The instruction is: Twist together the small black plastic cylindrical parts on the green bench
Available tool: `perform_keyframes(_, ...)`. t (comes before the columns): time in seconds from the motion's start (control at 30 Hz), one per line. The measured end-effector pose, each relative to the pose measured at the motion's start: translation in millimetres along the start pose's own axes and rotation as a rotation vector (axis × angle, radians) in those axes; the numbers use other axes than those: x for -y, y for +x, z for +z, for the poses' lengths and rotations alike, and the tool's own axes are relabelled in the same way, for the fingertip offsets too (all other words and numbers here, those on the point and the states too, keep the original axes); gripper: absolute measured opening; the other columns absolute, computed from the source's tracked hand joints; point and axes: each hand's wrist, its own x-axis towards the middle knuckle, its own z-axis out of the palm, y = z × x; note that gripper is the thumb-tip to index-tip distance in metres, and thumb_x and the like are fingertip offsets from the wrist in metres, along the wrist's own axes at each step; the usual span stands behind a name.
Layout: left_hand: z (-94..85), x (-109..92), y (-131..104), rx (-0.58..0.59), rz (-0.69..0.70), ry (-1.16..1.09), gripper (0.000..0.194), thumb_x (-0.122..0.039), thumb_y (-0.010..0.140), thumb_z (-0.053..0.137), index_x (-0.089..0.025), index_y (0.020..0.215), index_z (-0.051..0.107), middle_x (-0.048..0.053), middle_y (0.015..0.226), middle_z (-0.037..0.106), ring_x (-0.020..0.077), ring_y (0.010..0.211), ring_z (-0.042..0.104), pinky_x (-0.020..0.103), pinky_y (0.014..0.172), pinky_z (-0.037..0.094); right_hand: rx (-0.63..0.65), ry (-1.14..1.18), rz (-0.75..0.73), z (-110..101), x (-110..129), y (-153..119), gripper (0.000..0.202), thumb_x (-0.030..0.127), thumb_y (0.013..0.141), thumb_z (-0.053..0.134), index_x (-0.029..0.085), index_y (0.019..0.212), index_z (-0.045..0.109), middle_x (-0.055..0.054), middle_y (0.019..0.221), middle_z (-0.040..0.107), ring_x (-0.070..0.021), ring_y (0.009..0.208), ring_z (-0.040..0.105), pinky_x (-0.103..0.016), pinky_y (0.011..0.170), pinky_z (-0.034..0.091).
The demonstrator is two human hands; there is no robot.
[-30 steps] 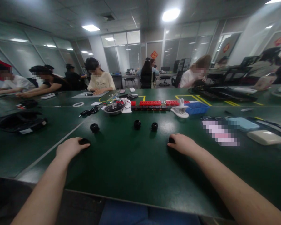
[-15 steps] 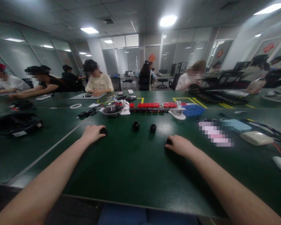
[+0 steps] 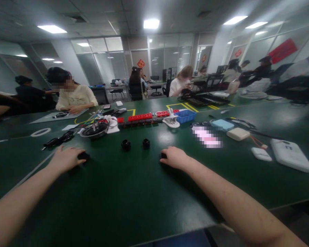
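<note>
1. Black cable (image 3: 59, 139) is lying on the green worktop (image 3: 113, 199), just past left hand, toward the far edge.
2. Left hand (image 3: 67, 159) is gripping left black part (image 3: 83, 156) with thumb and fingers, on the left side of the worktop. Part is mostly covered; can't tell if it's touching down.
3. Metal bowl (image 3: 94, 136) is sitting farther back, holding dark coiled stuff.
4. Second black part (image 3: 126, 144) is standing loose between the hands, well in from the near edge.
5. Red strips (image 3: 140, 117) are running in a row behind it, nearer the far edge.
6. Third black part (image 3: 146, 143) is standing just right of the second, not touching it.
7. Right hand (image 3: 173, 157) is grasping right black part (image 3: 163, 156), palm down, low over the worktop; only a bit is showing.
8. Blue basket (image 3: 186, 118) is sitting beyond right hand, beside white clip-like piece (image 3: 171, 121).
9. White box (image 3: 290, 154) is lying toward the right edge.
</note>
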Motion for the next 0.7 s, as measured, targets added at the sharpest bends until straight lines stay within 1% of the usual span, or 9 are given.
perform_keyframes(0.07, -0.8, 0, -1, 0.010, 0.076, 0.081, 0.032, -0.031, 0.065, 0.067, -0.024, 0.096, 0.062, 0.000, 0.110, 0.063, 0.0235, 0.112, 0.046, 0.044, 0.103, 0.011, -0.003, 0.008, -0.004, 1, -1, 0, 0.039, 0.046, 0.079, 0.049, 0.021, 0.109, 0.057, -0.010, 0.099, 0.059, -0.0229, 0.089, 0.057, -0.029, 0.071, 0.044)
perform_keyframes(0.17, -7.8, -9, -8, -0.039, 0.148, 0.176, 0.045, -0.040, 0.076, 0.053, -0.014, 0.113, 0.052, 0.011, 0.126, 0.050, 0.0307, 0.117, 0.040, 0.057, 0.099, 0.008, -0.008, 0.020, -0.003, 2, -1, 1, 0.040, 0.046, 0.079, 0.048, 0.020, 0.109, 0.057, -0.011, 0.099, 0.059, -0.0240, 0.090, 0.057, -0.030, 0.071, 0.045)
perform_keyframes(0.2, -11.4, -17, -13, -0.087, 0.182, 0.200, 0.051, -0.043, 0.077, 0.049, -0.013, 0.118, 0.048, 0.013, 0.129, 0.046, 0.0309, 0.120, 0.037, 0.057, 0.100, 0.006, -0.009, 0.024, -0.002, 2, -2, 1, 0.040, 0.046, 0.079, 0.048, 0.020, 0.109, 0.058, -0.012, 0.099, 0.059, -0.0243, 0.090, 0.057, -0.030, 0.071, 0.045)
perform_keyframes(0.23, -15.3, -28, -19, -0.191, 0.281, 0.237, 0.053, -0.046, 0.080, 0.044, -0.013, 0.122, 0.044, 0.013, 0.128, 0.047, 0.0303, 0.119, 0.038, 0.057, 0.100, 0.009, -0.009, 0.028, -0.002, 3, -2, 1, 0.041, 0.047, 0.079, 0.048, 0.020, 0.109, 0.058, -0.012, 0.099, 0.059, -0.0245, 0.089, 0.057, -0.030, 0.071, 0.045)
perform_keyframes(0.3, -22.1, -56, -34, -0.306, 0.433, 0.201, 0.053, -0.049, 0.081, 0.042, -0.014, 0.121, 0.046, 0.011, 0.120, 0.054, 0.0282, 0.113, 0.045, 0.053, 0.100, 0.018, -0.009, 0.040, -0.002, 3, -2, 2, 0.041, 0.047, 0.079, 0.049, 0.020, 0.109, 0.058, -0.012, 0.100, 0.059, -0.0245, 0.089, 0.057, -0.030, 0.070, 0.045)
perform_keyframes(0.4, -23.8, -111, -58, -0.260, 0.665, 0.004, 0.047, -0.050, 0.081, 0.042, -0.019, 0.114, 0.054, 0.008, 0.111, 0.060, 0.0240, 0.103, 0.052, 0.040, 0.092, 0.037, -0.001, 0.063, 0.000, 3, -4, 3, 0.042, 0.048, 0.078, 0.050, 0.019, 0.107, 0.058, -0.011, 0.099, 0.059, -0.0246, 0.088, 0.057, -0.030, 0.070, 0.045)
perform_keyframes(0.53, -8.0, -187, -82, -0.178, 0.877, -0.187, 0.035, -0.042, 0.083, 0.046, -0.022, 0.109, 0.057, 0.005, 0.104, 0.062, 0.0201, 0.098, 0.054, 0.034, 0.087, 0.041, 0.030, 0.104, -0.009, 1, -9, 5, 0.052, 0.057, 0.073, 0.051, 0.019, 0.107, 0.057, -0.011, 0.100, 0.061, -0.0257, 0.090, 0.057, -0.030, 0.070, 0.044)
perform_keyframes(0.6, 2.2, -217, -86, -0.121, 0.908, -0.197, 0.035, -0.041, 0.081, 0.051, -0.021, 0.109, 0.057, 0.005, 0.104, 0.062, 0.0200, 0.097, 0.054, 0.033, 0.086, 0.041, 0.056, 0.130, -0.017, -1, -15, 6, 0.061, 0.062, 0.069, 0.052, 0.019, 0.111, 0.055, -0.010, 0.101, 0.061, -0.0259, 0.090, 0.058, -0.029, 0.069, 0.044)
perform_keyframes(0.7, 14.0, -249, -83, -0.047, 0.898, -0.171, 0.044, -0.048, 0.074, 0.057, -0.021, 0.108, 0.057, 0.006, 0.104, 0.062, 0.0223, 0.095, 0.055, 0.034, 0.084, 0.042, 0.109, 0.173, -0.029, -6, -26, 7, 0.072, 0.065, 0.063, 0.056, 0.019, 0.119, 0.050, -0.009, 0.103, 0.062, -0.0248, 0.090, 0.058, -0.027, 0.067, 0.044)
